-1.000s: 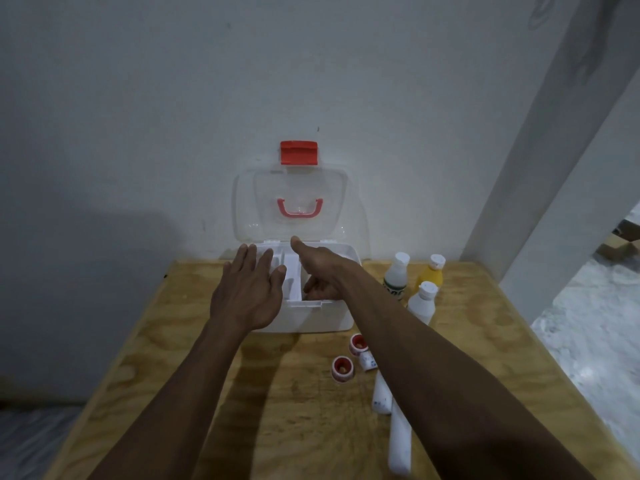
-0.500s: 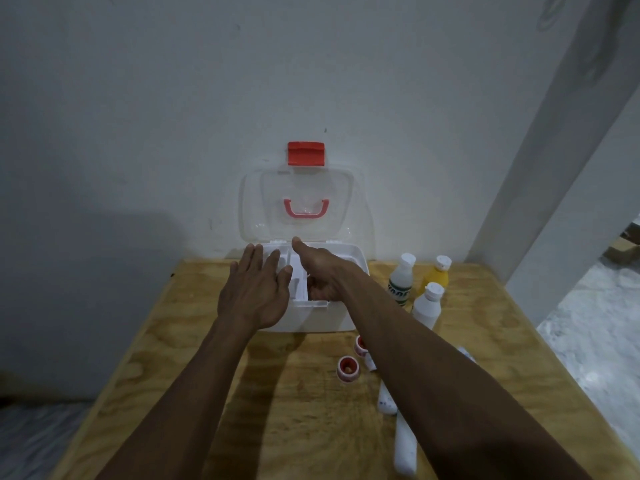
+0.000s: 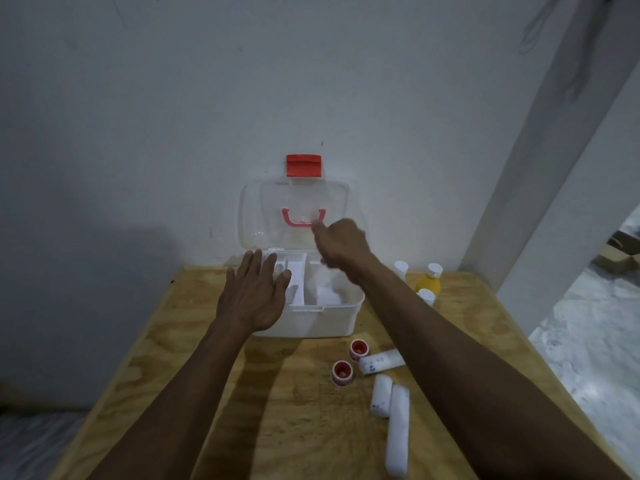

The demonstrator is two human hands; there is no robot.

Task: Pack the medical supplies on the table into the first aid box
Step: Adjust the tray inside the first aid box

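The white first aid box (image 3: pixel 322 320) stands open at the back of the wooden table (image 3: pixel 166 358), its clear lid (image 3: pixel 270 209) leaning on the wall. My left hand (image 3: pixel 252 299) lies flat on the box's left compartments with its fingers spread. My right hand (image 3: pixel 341 245) is blurred, raised above the box's right side with fingers curled; I see nothing in it. Something white lies in the right compartment (image 3: pixel 327 292). In front of the box are two small red-rimmed rolls (image 3: pixel 342 373) and three white tubes (image 3: pixel 398 431). A yellow bottle (image 3: pixel 428 284) and two white bottles (image 3: pixel 400 269) stand to the box's right.
The table stands against a white wall, with a slanted white post (image 3: pixel 519 209) at the right. Its right edge drops to a pale floor (image 3: pixel 595 341). Bare wood shows at the front left, under my arms.
My right hand has lifted out of the box's right compartment and now hovers above it. My left hand has stayed on the box's left side.
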